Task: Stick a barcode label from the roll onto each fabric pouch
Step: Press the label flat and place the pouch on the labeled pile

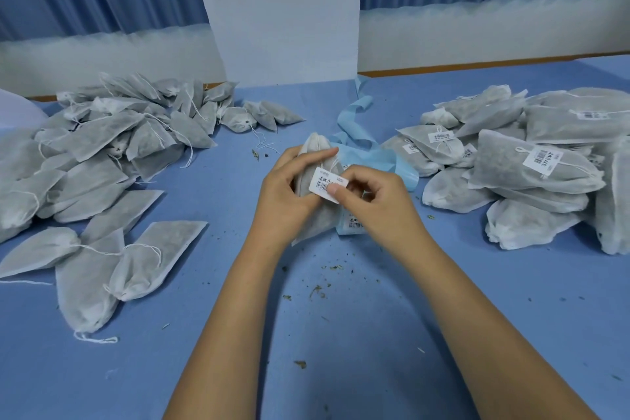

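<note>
My left hand grips a grey fabric pouch upright over the middle of the blue table. A white barcode label lies against the pouch's face, and my right hand pinches its right end between thumb and fingers. Under my right hand lies the label strip with more barcode labels on pale blue backing. Its used blue backing tape trails away behind the pouch.
A heap of unlabelled pouches with drawstrings covers the left of the table. A heap of labelled pouches fills the right. Dry herb crumbs are scattered near my forearms. A white pillar stands at the table's far edge.
</note>
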Demonstrator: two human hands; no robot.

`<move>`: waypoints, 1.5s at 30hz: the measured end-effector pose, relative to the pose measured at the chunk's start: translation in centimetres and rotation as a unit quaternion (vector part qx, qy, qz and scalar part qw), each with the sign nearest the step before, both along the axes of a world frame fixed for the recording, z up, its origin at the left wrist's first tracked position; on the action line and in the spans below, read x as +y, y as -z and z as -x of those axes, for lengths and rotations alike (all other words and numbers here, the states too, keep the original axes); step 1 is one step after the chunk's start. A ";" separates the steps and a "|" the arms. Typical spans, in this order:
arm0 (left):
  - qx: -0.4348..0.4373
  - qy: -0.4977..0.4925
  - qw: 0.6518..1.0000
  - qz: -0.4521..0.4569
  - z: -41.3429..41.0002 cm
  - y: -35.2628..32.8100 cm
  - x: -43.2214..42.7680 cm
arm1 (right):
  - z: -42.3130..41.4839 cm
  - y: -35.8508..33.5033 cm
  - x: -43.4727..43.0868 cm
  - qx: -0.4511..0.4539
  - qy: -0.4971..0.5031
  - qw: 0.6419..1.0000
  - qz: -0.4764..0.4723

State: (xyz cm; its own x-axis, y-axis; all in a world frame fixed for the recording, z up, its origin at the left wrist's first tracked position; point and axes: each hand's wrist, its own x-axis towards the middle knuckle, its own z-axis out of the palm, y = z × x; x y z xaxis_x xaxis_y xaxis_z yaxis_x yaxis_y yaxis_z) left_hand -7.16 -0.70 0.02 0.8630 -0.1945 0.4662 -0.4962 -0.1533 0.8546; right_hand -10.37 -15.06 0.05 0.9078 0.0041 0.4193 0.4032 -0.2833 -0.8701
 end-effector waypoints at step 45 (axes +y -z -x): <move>-0.010 0.048 0.990 0.130 0.2 0.1 -0.4 | -0.5 -0.2 -0.6 0.073 -0.030 0.964 -0.252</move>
State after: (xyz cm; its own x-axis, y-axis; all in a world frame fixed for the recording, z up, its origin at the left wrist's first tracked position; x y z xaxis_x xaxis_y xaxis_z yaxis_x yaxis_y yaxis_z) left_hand -7.33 -1.12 -0.07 0.8363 -0.1461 0.5285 -0.5155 0.1190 0.8486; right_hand -9.83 -15.71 0.24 0.9616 -0.1124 0.2502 0.2692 0.2116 -0.9395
